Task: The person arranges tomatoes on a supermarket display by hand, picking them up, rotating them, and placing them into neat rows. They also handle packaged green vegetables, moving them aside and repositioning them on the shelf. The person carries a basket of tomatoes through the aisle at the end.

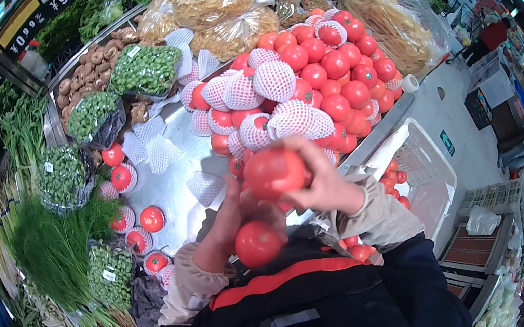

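Note:
My right hand (320, 173) grips a large red tomato (274, 173), fingers over its top and right side. To the left, my left hand (234, 210) is slightly blurred, its thumb raised beside that tomato. Its fingers curl around a second tomato (257, 243), lower down and close to my chest. Just beyond both hands rises a heap of tomatoes (332, 84). Several on its left side wear white foam net sleeves (274, 81). A loose foam net (206, 187) lies on the metal display counter (168, 179) beside my left hand.
Loose tomatoes (152, 218) line the counter's left side, near wrapped green vegetables (62, 179) and dill-like fronds (64, 238). Mushrooms (92, 67) and bagged goods (214, 0) stand behind. A white plastic basket (419, 168) holding tomatoes is at right. Distant people are at far right.

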Demonstrator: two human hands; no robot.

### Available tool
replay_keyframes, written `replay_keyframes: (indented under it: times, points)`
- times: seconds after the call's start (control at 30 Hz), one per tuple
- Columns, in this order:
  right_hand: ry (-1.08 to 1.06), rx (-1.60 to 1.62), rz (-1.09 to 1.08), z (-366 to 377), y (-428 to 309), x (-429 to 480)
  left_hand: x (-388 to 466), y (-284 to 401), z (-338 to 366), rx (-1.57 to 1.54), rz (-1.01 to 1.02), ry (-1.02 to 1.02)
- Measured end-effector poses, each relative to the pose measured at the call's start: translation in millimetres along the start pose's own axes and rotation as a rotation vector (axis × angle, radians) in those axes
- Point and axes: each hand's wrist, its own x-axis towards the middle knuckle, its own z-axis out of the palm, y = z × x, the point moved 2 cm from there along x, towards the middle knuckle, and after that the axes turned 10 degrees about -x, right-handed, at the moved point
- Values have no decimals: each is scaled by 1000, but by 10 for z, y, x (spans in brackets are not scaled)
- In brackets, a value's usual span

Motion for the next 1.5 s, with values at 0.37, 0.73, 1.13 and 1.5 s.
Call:
replay_keyframes:
  times: [0.37, 0.73, 1.13, 1.5]
  points:
    - [293, -693, 507, -1104, 1643, 961, 93, 6, -188, -419, 321, 220]
    - [22, -94, -17, -337, 419, 51, 299, 146, 243, -140, 317, 102]
    - [240, -847, 174, -1002, 1389, 219, -625, -215, -376, 315, 256, 288]
    - [-453, -224, -422, 1795, 279, 270, -2333, -1426, -1254, 1273, 708, 1595]
